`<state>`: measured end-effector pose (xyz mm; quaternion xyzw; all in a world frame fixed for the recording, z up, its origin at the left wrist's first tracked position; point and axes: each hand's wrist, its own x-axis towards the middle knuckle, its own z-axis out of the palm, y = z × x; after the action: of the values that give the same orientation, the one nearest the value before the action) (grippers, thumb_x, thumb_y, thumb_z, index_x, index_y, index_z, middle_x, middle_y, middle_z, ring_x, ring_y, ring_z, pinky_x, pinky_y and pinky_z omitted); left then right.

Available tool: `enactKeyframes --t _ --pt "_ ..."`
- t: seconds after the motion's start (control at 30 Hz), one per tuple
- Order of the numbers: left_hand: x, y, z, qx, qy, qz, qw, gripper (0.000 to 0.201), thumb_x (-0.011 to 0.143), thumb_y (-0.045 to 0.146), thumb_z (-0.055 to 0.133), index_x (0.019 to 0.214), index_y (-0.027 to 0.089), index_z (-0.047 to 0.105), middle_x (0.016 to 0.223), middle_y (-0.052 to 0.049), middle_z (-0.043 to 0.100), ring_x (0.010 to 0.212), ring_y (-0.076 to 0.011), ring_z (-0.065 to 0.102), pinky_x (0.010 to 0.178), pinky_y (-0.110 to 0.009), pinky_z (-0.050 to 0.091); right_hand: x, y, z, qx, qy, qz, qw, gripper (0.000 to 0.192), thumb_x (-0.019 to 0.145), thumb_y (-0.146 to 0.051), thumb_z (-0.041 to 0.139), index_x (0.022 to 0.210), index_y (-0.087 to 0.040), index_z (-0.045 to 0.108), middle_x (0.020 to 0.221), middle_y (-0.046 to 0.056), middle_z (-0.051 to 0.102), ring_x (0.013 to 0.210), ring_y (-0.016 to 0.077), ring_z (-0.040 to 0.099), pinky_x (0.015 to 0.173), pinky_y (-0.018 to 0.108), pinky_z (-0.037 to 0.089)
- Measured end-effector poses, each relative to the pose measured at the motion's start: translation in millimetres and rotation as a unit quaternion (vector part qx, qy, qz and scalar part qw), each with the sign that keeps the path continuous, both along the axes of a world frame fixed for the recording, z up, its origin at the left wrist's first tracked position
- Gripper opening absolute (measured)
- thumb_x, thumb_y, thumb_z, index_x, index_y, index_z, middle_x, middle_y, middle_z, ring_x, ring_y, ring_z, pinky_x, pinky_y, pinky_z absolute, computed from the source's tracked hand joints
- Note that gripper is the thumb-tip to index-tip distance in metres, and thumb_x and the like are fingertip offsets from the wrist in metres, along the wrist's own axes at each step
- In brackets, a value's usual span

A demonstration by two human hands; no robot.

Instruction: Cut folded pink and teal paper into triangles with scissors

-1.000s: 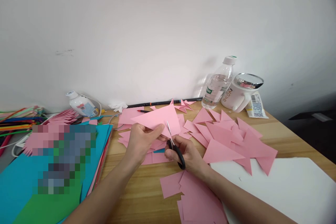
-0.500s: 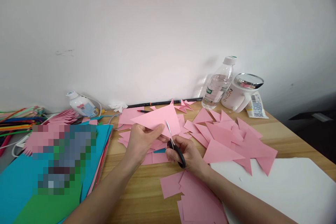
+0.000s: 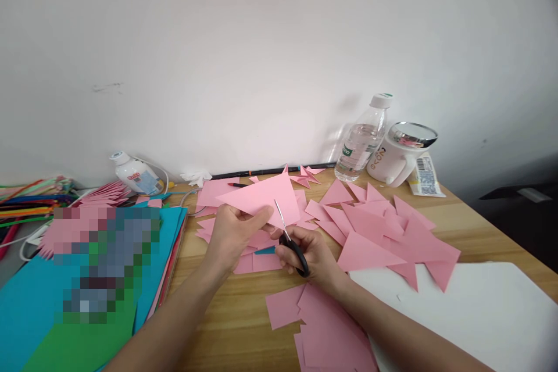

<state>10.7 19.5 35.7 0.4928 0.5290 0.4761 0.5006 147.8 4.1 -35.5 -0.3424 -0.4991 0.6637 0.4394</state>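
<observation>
Lying far left: fuzzy coloured stems, bunched near the wall; pink fringed paper just beside.
Blue sheets: stacked, green sheet on top; patch over them pixelated, unreadable.
White bottle: behind the stack, near the wall.
Left hand: pinching pink sheet, thumb on upper face, fingers beneath.
Sheet's position: held up centre, above tabletop and loose pink scraps, pointed end to the left.
Scissors: black handles, metal slanting up-left across sheet's lower right; whether blades are parted, cannot tell.
Right hand: closed around the handles.
Clear bottle: upright by the wall, white mug just right of it.
Cut pink pieces: heaped, overlapping, some over the edge of white panel.
Packet: just right of mug.
</observation>
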Motion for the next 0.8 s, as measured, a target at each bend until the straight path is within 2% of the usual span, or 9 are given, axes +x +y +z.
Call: enactKeyframes --t 0.2,0.33,0.53,0.8 --pt "-2.8 1.9 1.4 0.029 -0.019 0.043 0.999 0.015 0.066 0.026 0.066 0.072 0.013 0.066 0.068 -0.002 0.068 0.06 -0.0143 0.06 0.056 -0.025 0.051 1.1 -1.0 -3.5 -0.012 -0.001 0.005 1.0 0.026 0.064 -0.03 0.072 0.076 -0.015 0.053 0.049 -0.006 0.05 0.038 0.006 0.042 0.04 0.019 0.032" --pt "-1.1 0.6 2.4 0.025 0.011 0.036 0.999 0.014 0.066 0.025 0.066 0.073 0.014 0.066 0.067 -0.001 0.067 0.055 -0.0126 0.058 0.052 -0.023 0.049 1.0 -1.4 1.2 -0.014 -0.002 -0.009 1.0 0.033 0.058 -0.029 0.075 0.068 -0.016 0.047 0.053 -0.004 0.051 0.045 0.0077 0.043 0.043 0.02 0.031" --pt "1.3 -1.6 2.0 0.012 0.065 0.043 0.997 0.014 0.064 0.026 0.067 0.067 0.012 0.064 0.061 -0.001 0.063 0.059 -0.0127 0.056 0.052 -0.021 0.047 2.1 0.1 5.9 0.019 -0.025 0.018 0.999 0.032 0.059 -0.035 0.073 0.061 -0.012 0.052 0.055 -0.002 0.047 0.05 0.0082 0.037 0.046 0.021 0.027" --pt "2.1 -2.3 4.7 0.019 0.075 0.044 0.996 0.014 0.064 0.025 0.066 0.066 0.012 0.064 0.067 -0.002 0.065 0.064 -0.014 0.057 0.055 -0.022 0.047 1.4 -0.3 5.1 0.026 -0.009 -0.004 1.0 0.033 0.061 -0.037 0.072 0.067 -0.014 0.049 0.058 -0.002 0.046 0.052 0.0091 0.038 0.048 0.023 0.027"
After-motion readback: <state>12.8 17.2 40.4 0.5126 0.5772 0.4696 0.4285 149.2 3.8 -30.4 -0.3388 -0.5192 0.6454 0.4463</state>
